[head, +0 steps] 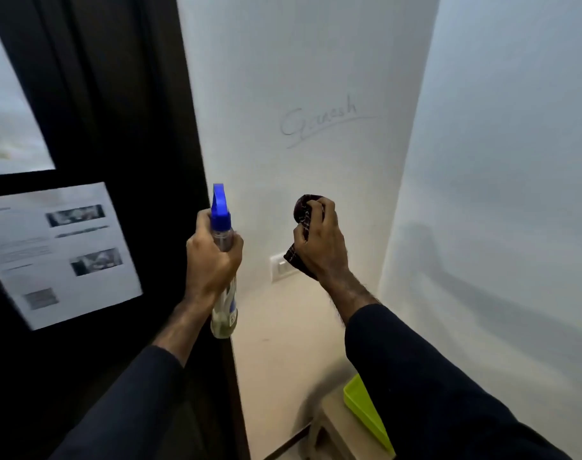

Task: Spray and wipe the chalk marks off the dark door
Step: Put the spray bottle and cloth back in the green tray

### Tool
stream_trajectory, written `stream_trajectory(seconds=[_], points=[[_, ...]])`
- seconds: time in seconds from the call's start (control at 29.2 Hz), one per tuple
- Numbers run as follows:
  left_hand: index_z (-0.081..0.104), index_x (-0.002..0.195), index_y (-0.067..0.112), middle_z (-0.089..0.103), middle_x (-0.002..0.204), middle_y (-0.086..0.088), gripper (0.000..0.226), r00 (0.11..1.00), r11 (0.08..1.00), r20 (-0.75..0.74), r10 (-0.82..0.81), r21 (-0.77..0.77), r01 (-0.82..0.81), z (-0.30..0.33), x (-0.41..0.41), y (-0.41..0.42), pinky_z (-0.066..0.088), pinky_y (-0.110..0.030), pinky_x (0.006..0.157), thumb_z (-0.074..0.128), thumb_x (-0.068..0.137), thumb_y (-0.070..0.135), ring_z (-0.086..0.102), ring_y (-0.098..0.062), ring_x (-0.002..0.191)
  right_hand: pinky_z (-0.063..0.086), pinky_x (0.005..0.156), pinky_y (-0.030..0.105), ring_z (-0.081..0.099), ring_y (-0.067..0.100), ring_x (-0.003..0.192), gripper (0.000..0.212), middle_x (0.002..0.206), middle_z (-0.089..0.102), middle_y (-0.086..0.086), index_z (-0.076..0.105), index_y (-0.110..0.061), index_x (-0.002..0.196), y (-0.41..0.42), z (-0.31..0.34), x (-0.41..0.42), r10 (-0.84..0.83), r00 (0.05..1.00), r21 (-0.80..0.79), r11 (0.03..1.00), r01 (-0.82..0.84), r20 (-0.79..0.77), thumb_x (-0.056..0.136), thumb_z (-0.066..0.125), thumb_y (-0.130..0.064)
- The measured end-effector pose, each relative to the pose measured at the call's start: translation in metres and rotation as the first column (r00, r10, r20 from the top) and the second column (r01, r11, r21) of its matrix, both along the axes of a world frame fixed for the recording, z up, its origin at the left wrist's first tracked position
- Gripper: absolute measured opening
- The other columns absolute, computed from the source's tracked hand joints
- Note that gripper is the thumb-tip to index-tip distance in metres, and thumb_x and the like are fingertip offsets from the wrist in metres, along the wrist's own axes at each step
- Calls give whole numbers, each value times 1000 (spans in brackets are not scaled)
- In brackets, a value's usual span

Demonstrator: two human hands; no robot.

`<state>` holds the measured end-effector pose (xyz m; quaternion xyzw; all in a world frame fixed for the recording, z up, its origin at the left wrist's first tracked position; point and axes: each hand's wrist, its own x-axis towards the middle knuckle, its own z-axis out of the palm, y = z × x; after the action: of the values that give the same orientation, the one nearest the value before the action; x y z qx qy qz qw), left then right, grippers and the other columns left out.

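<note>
Gripped the spray bottle (220, 210) in the left hand (213, 257), fingers curled round its neck, just at the right edge of the dark door (117, 111). Kept the bottle's long axis upright, blue trigger head on top, roughly parallel to that edge; could not make out which way the nozzle faced. Clutched a bunched dark checked cloth (304, 207) in the right hand (319, 247), fingers closed tight on it, further right of the door and in front of the white wall (283, 61). Saw no chalk marks on the part of the door in view, only a paper notice (60, 254) stuck below a glass pane (7, 111), both well left of the door's right edge. Noted a faint scrawl (319, 119) on the wall, right of the door and above the cloth, which is not the door's surface. Judged the door to lie left of both hands, with the bottle hand much the nearer, so probably needed a swing of the nozzle leftward onto the dark face before any spraying, then a longer reach leftward for the cloth.
</note>
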<state>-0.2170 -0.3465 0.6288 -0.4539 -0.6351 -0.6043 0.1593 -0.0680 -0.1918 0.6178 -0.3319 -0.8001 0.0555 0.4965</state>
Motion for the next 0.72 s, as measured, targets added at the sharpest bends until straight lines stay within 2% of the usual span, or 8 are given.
stream_trajectory(seconds=[0.24, 0.34, 0.45, 0.72], points=[[50, 118, 22, 67, 92, 2, 37, 978, 978, 37, -205, -17, 206, -31, 75, 94, 60, -37, 67, 65, 85, 31, 68, -18, 74, 60, 71, 41, 58, 28, 111, 44, 140, 44, 8, 51, -7, 132, 62, -31, 90, -158, 987, -22, 987, 159, 39, 90, 58, -19], [49, 118, 22, 67, 90, -4, 37, 948, 949, 65, -311, -29, 313, -52, 117, 135, 61, -45, 68, 65, 86, 32, 71, -28, 73, 60, 71, 41, 57, 28, 112, 44, 138, 44, 8, 50, -8, 132, 89, -55, 135, -237, 970, -23, 971, 239, 57, 90, 57, -20], [48, 117, 23, 67, 88, -6, 35, 919, 921, 98, -383, -41, 388, -72, 146, 164, 61, -49, 69, 65, 87, 31, 71, -31, 72, 59, 73, 42, 56, 28, 114, 45, 139, 44, 9, 50, -8, 133, 104, -78, 164, -295, 952, -70, 951, 301, 80, 90, 57, -20], [50, 119, 24, 68, 90, -3, 36, 837, 839, 161, -524, -72, 539, -127, 186, 235, 60, -47, 76, 65, 87, 32, 72, -29, 78, 59, 77, 44, 56, 29, 115, 45, 139, 45, 11, 51, -7, 133, 139, -130, 207, -422, 901, -148, 890, 432, 98, 90, 58, -19]])
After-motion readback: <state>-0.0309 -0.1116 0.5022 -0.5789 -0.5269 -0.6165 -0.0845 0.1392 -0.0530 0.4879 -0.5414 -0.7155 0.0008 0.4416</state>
